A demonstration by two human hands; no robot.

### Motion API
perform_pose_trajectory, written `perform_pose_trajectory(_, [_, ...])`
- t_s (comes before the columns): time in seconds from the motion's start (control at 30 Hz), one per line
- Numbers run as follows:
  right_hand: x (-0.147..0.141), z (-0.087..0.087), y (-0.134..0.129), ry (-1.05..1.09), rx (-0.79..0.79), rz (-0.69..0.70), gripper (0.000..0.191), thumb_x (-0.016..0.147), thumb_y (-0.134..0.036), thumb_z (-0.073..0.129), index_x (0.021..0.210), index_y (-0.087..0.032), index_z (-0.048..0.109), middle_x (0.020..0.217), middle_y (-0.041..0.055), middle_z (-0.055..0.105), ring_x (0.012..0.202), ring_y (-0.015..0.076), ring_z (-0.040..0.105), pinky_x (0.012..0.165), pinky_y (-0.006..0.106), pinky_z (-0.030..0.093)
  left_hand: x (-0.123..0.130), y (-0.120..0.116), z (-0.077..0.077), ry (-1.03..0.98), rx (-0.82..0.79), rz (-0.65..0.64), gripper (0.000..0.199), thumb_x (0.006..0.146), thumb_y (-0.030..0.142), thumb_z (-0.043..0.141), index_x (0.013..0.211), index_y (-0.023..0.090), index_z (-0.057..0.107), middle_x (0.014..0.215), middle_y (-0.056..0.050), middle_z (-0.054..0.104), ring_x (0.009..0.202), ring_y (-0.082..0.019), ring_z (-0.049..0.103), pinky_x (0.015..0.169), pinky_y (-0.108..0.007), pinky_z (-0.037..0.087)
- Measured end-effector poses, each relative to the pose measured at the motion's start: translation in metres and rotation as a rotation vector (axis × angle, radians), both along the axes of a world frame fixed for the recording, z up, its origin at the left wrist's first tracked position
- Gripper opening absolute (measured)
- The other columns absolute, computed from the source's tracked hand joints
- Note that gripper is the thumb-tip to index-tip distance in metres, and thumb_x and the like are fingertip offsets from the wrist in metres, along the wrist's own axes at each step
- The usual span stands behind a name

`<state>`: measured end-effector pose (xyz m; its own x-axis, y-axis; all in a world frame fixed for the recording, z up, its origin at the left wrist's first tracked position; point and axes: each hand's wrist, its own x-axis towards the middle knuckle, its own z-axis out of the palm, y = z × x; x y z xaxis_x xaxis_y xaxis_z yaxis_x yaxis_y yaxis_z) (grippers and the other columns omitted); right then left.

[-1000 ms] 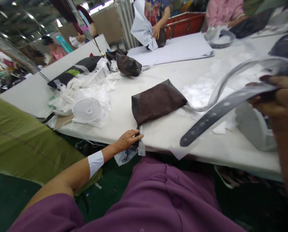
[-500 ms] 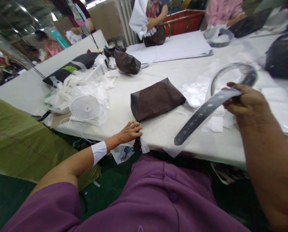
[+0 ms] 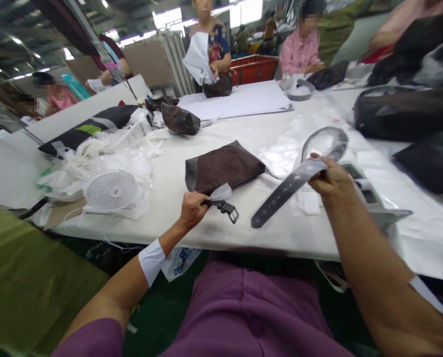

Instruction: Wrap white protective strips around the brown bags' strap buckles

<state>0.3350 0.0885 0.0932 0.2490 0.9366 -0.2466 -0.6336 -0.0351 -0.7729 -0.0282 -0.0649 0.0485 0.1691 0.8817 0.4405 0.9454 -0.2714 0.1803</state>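
Note:
In the head view, a dark brown bag [image 3: 227, 167] with black end panels lies on the white table in front of me. My left hand [image 3: 193, 210] is closed at the bag's near left corner, gripping a short black buckle strap [image 3: 217, 203]. Its metal buckle [image 3: 232, 213] points right, and a piece of thin white wrapping [image 3: 221, 192] sticks up beside it. To the right, my right hand [image 3: 327, 173] pinches a dark perforated strap [image 3: 281, 196] in cloudy clear wrapping. That strap's rounded end hangs down to the left, while the rest loops up behind my fingers.
A white fan [image 3: 112, 191] stands at the left by a heap of plastic wrapping [image 3: 106, 148]. Another brown bag [image 3: 180, 119] lies farther back. Dark bags [image 3: 407, 114] crowd the right side, near a grey tray [image 3: 381, 208]. Co-workers stand across the table.
My left hand has risen from the table edge, bringing the buckle strap up over the tabletop with the buckle now showing. My right hand keeps hold of the perforated strap. The camera view has shifted.

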Motion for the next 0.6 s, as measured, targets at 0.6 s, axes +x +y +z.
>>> perform_pose_trajectory(0.6, [-0.108, -0.103, -0.053, 0.211, -0.238, 0.266, 0.031, 0.089, -0.046, 0.040, 0.080, -0.019, 0.052, 0.067, 0.0007, 0.059, 0.054, 0.0124, 0.055, 0.048, 0.024, 0.048, 0.154, 0.080, -0.014, 0.195, -0.293, -0.044, 0.018, 0.087, 0.029, 0.050, 0.092, 0.015, 0.061, 0.090, -0.010, 0.065, 0.091, -0.024, 0.058, 0.076, -0.033, 0.043])
